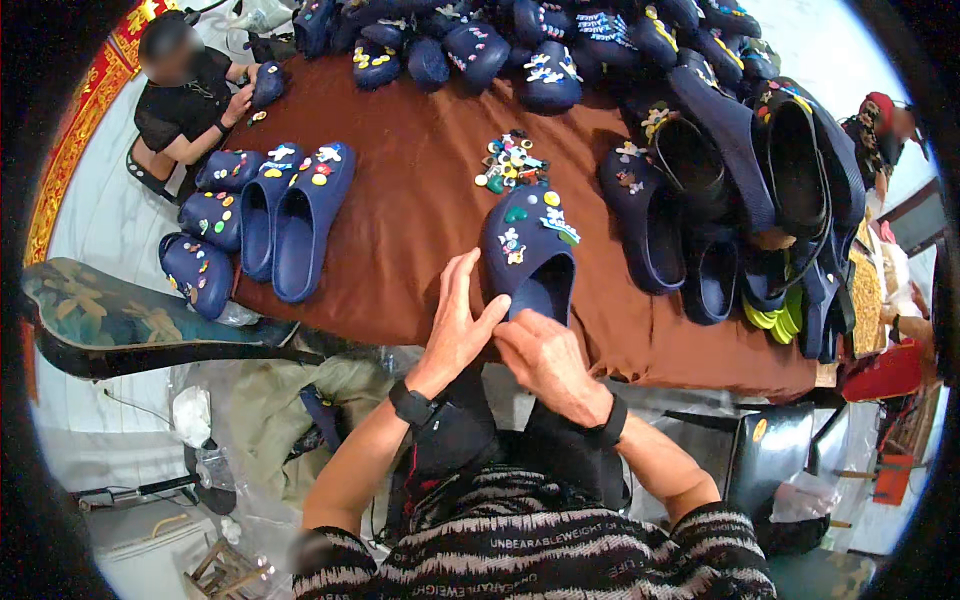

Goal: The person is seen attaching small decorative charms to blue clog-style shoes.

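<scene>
Striped shirt (520, 545) foremost; left hand (455, 328), fingers and thumb apart; right hand (552, 368), fingers curled, grip undeterminable; navy clog (537, 246) appears mid-decoration, next requiring steadying.

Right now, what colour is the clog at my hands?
The clog is dark navy blue, showing best in the head view.

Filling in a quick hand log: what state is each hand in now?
Left hand: open, at the navy clog's left side.
Right hand: curled near its heel; whether holding anything cannot be told.
</scene>
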A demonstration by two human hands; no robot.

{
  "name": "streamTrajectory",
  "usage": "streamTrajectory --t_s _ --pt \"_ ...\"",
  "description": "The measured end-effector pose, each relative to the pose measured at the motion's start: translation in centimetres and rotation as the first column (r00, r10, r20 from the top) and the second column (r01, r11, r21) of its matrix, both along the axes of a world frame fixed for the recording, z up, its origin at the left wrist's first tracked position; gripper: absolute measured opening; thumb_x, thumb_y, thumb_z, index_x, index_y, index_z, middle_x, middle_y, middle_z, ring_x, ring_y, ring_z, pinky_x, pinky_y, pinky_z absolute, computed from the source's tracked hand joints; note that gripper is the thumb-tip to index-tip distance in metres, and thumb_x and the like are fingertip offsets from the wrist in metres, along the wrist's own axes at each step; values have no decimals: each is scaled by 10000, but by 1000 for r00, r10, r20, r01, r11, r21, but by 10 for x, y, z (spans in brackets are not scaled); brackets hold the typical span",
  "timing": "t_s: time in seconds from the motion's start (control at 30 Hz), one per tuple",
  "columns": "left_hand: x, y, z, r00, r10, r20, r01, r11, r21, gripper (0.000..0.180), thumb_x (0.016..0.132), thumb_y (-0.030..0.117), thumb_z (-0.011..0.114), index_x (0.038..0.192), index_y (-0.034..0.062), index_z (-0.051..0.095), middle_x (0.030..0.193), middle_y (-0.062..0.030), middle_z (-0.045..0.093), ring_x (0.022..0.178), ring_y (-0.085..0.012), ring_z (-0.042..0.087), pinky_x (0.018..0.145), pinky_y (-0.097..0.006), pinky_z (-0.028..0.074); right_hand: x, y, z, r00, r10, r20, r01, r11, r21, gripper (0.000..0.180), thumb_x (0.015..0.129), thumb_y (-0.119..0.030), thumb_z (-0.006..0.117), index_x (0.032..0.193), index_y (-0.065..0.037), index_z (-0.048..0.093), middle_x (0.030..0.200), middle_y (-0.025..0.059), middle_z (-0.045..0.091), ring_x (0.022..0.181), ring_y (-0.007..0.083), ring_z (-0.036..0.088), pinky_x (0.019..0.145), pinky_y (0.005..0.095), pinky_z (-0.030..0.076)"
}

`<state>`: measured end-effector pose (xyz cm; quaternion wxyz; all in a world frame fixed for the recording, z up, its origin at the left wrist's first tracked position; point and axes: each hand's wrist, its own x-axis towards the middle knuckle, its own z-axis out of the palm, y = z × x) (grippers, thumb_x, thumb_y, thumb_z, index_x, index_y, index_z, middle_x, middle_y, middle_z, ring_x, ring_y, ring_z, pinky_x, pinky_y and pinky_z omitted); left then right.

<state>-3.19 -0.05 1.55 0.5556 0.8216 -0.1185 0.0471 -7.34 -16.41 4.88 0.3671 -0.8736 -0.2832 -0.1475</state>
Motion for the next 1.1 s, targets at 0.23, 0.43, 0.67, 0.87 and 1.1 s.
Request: streamTrajectory --t_s 0.23,0.43,0.67,0.87,1.1 --pt "1 -23 -9 996 26 88 -38 991 129 770 844 123 691 1512 73 313 1522 -258 280 1421 -432 282 1176 -477 274 19 -43 12 936 -304 -180 346 889 299 96 884 -30 656 977 -4 657 891 144 619 792 279 633 695 361 509" --pt "12 -28 -17 978 48 203 -73 991 114 786 722 -172 419 1472 65 410 1492 -215 357 1430 -381 327 1201 -413 264 68 -72 -9 861 -267 -432 447 804 393 189 919 -47 609 1099 2 640 970 144 658 866 242 640 787 350 510" --pt "20 14 -11 976 62 209 -100 979 175 761 699 -163 403 1430 45 447 1432 -203 407 1388 -369 382 1196 -404 270 99 -52 -22 950 -134 -282 192 963 189 453 879 -21 629 1320 -83 543 1190 167 598 1018 349 642 871 415 530" --pt "36 17 -6 985 31 171 -68 974 214 739 766 -134 523 1464 54 365 1445 -205 377 1383 -394 356 1168 -435 310 115 -49 -10 996 -45 -77 41 998 -56 500 852 11 587 1332 -128 562 1195 144 586 1051 379 625 848 451 541" --pt "37 16 -11 985 64 161 -117 933 342 768 757 -141 565 1468 73 372 1461 -209 367 1366 -405 372 1155 -448 325 136 -53 -5 986 101 130 -82 986 -145 292 886 -41 574 1157 -82 676 1133 119 629 1019 345 636 843 424 547"
